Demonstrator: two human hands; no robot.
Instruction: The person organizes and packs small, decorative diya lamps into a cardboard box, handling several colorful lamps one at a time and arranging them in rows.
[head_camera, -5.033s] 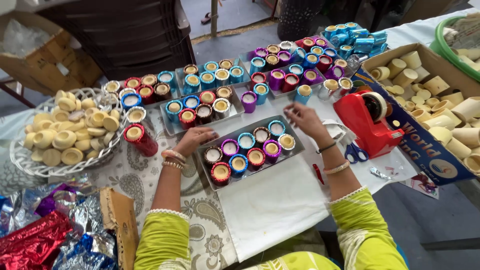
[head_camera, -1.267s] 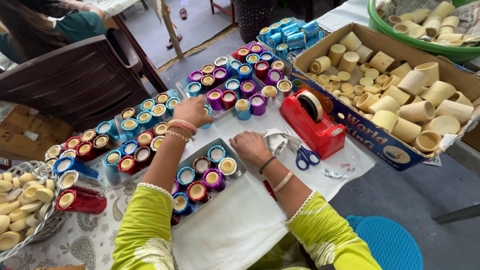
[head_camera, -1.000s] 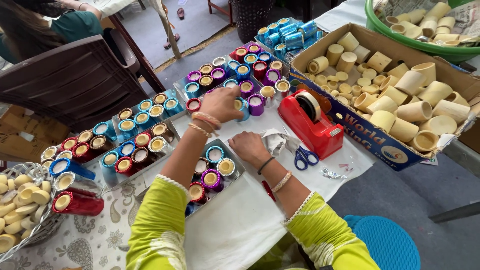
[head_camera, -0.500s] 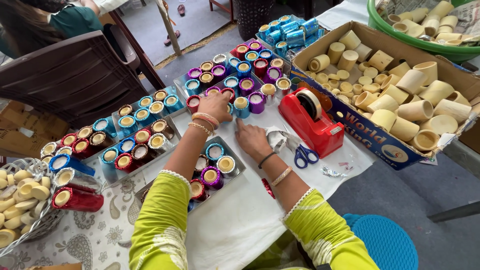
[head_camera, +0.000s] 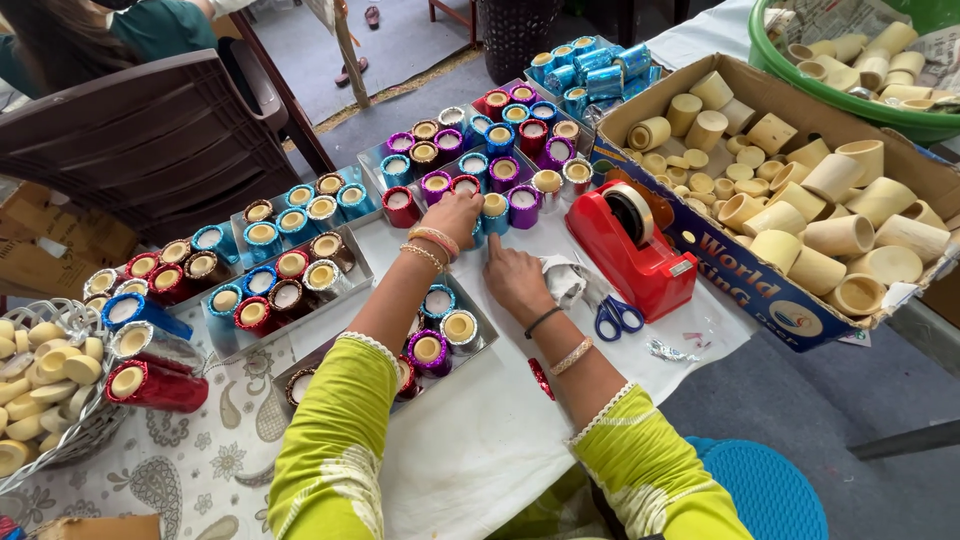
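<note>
Both hands are up at the far row of little foil-wrapped cups on the table (head_camera: 500, 450): the left hand (head_camera: 452, 215) has its fingers curled down among the cups, apparently gripping a blue-wrapped cup (head_camera: 478, 232) just beside the red one (head_camera: 465, 186), though the palm hides most of it, so I can't swear to it. The right hand (head_camera: 515, 280) lies flat on the white sheet with its index finger stretched out to the base of a gold-topped blue cup (head_camera: 495, 212), fingers loose, holding nothing. My guess is these cups are light and fairly stiff, but the foil skin looks slick and easy to dent or scuff, and the filling at the top looks soft, so I'd pinch them low on the sides with fingertips and stay off the top face. Counts: one red tape dispenser (head_camera: 635, 250), one pair of blue-handled scissors (head_camera: 618, 318), one crumpled white wad (head_camera: 565, 280) next to the right hand. The near metal tray (head_camera: 480, 325) shows about four cups, the rest sit under the left arm. The tray to its left (head_camera: 355, 262) holds roughly a dozen. Three longer foil tubes lie on their sides near the wire basket (head_camera: 60, 450), one blue, one silver, one red (head_camera: 155, 385). Plain unwrapped cups in the cardboard box (head_camera: 760, 285) are too many to count.
</note>
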